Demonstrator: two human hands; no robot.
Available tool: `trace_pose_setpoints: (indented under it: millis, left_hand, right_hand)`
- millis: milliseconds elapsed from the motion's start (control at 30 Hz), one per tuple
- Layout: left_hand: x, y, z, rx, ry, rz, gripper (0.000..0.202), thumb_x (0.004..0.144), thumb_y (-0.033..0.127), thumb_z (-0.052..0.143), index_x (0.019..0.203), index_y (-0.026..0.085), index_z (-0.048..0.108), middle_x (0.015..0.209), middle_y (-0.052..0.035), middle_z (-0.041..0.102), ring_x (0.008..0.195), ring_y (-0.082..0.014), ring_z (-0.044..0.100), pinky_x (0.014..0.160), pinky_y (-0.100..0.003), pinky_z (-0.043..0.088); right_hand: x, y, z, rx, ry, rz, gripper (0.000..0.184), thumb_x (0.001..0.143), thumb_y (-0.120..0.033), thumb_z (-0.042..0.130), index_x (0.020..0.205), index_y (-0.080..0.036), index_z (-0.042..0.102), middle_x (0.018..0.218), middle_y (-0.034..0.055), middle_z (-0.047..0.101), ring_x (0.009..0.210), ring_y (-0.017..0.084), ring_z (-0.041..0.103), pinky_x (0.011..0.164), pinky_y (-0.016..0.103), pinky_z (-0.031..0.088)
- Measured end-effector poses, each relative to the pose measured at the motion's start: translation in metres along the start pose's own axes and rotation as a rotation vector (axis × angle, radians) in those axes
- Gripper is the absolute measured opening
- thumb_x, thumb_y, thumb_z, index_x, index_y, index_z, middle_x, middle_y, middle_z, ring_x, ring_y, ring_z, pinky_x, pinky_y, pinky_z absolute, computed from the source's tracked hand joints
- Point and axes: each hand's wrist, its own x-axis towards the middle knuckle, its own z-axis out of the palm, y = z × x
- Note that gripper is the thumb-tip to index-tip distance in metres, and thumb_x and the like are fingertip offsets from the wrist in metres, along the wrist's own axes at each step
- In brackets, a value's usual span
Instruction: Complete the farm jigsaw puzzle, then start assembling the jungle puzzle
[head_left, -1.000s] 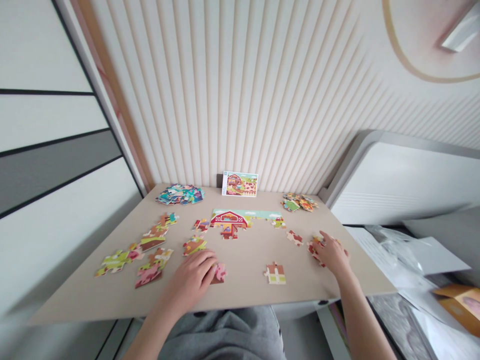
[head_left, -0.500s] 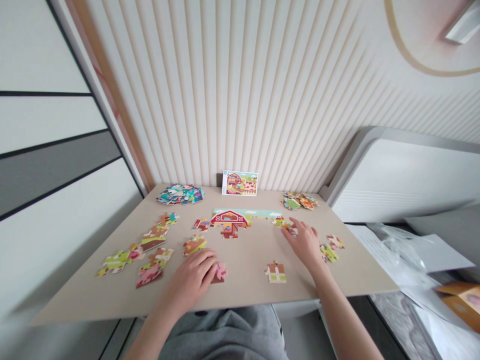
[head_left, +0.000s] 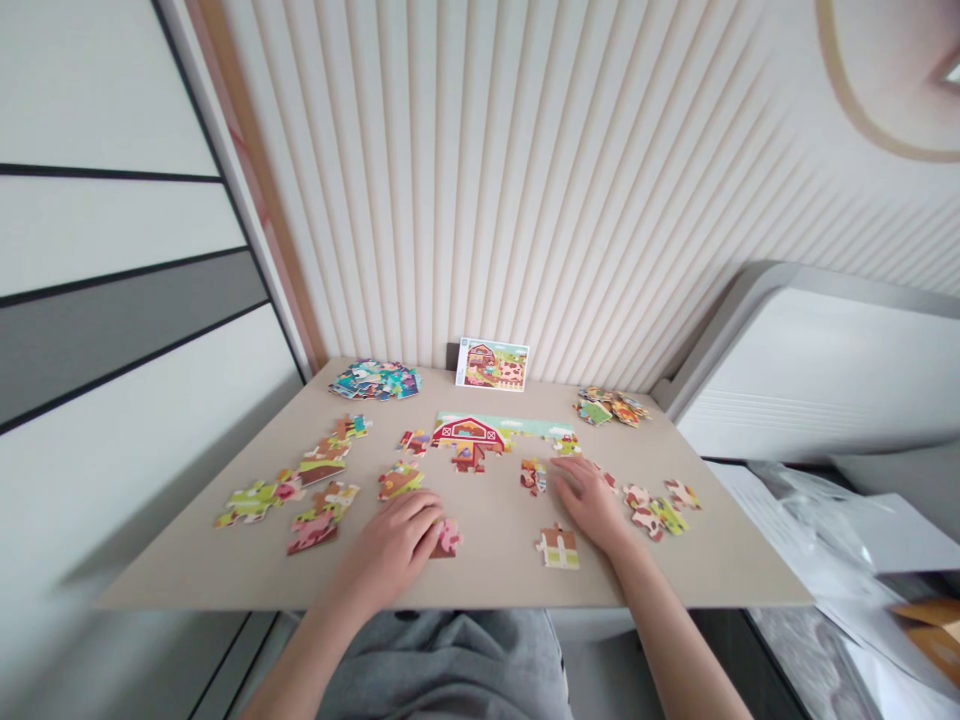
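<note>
My left hand (head_left: 401, 545) rests on the table with loosely bent fingers, partly covering a pink pig puzzle piece (head_left: 448, 538). Just beyond its fingers lies a brown-and-green piece (head_left: 400, 480). My right hand (head_left: 591, 500) lies low over the table, fingers loosely stretched and holding nothing I can see. Left of its fingertips, apart from them, is a small red-and-brown puzzle piece (head_left: 533, 477). Beyond both hands sits the partly joined puzzle with a red barn (head_left: 469, 434) and a sky strip (head_left: 525, 426). A white fence piece (head_left: 558, 548) lies nearer me.
Loose and joined pieces (head_left: 319, 530) lie at left, and cow-patterned pieces (head_left: 646, 515) at right. A blue pile (head_left: 376, 380) and an orange-green pile (head_left: 613, 407) stand at the back. A farm picture card (head_left: 492, 365) leans on the ribbed wall.
My right hand has drawn back toward me, and the red-and-brown piece now lies left of it. Cow pieces its arm had covered are in sight. My left hand stays put; the view has shifted slightly.
</note>
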Motion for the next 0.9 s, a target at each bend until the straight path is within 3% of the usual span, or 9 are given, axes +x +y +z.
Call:
trace_pose_setpoints:
  millis: [67,167,500,667,833,900]
  left_hand:
    - [0.000,0.000,0.000,0.002,-0.004,-0.001,0.026,0.105,0.028,0.046,0.115,0.026,0.069,0.122,-0.0050,0.068,0.117,-0.0233,0.063,0.104,-0.041,0.051]
    - [-0.001,-0.001,0.001,0.007,-0.011,0.001,0.027,0.105,0.027,0.044,0.115,0.026,0.068,0.122,-0.0055,0.068,0.116,-0.0233,0.063,0.103,-0.042,0.051]
    - [-0.001,0.002,-0.001,0.002,-0.013,-0.006,0.025,0.104,0.024,0.045,0.114,0.025,0.068,0.122,-0.0054,0.068,0.117,-0.0231,0.062,0.105,-0.042,0.050]
    - [0.000,0.007,-0.003,0.003,-0.017,-0.019,0.024,0.104,0.021,0.047,0.114,0.025,0.068,0.121,-0.0052,0.067,0.119,-0.0230,0.061,0.107,-0.042,0.048]
    - [0.001,0.012,-0.007,-0.009,0.005,-0.030,0.021,0.103,0.020,0.049,0.112,0.023,0.068,0.119,-0.0060,0.068,0.115,-0.0227,0.062,0.105,-0.042,0.050]
    - [0.002,0.014,-0.009,-0.016,0.009,-0.036,0.020,0.103,0.020,0.049,0.110,0.023,0.068,0.117,-0.0059,0.068,0.113,-0.0225,0.062,0.104,-0.042,0.050]
  right_hand:
    - [0.000,-0.008,0.004,0.013,-0.082,-0.098,0.040,0.095,-0.036,0.058,0.134,-0.028,0.066,0.136,0.0084,0.067,0.128,0.029,0.059,0.113,0.050,0.042]
    - [0.001,-0.012,0.006,0.020,-0.133,-0.116,0.045,0.094,-0.039,0.064,0.138,-0.030,0.063,0.139,0.0073,0.066,0.130,0.029,0.058,0.115,0.051,0.040]
    - [-0.001,-0.009,0.002,-0.009,-0.094,-0.069,0.044,0.094,-0.044,0.062,0.136,-0.029,0.064,0.133,0.0095,0.067,0.124,0.031,0.061,0.110,0.052,0.044]
    - [-0.009,0.012,-0.009,-0.206,0.096,0.008,0.047,0.096,-0.050,0.056,0.137,-0.030,0.062,0.131,0.0099,0.067,0.121,0.032,0.060,0.105,0.051,0.044]
    - [-0.038,0.058,-0.041,-0.493,0.365,0.281,0.061,0.092,-0.064,0.051,0.137,-0.024,0.063,0.123,0.0165,0.068,0.117,0.040,0.060,0.099,0.056,0.043]
    - [-0.054,0.078,-0.052,-0.599,0.382,0.401,0.065,0.091,-0.067,0.049,0.138,-0.024,0.062,0.126,0.0195,0.067,0.115,0.044,0.060,0.094,0.059,0.044]
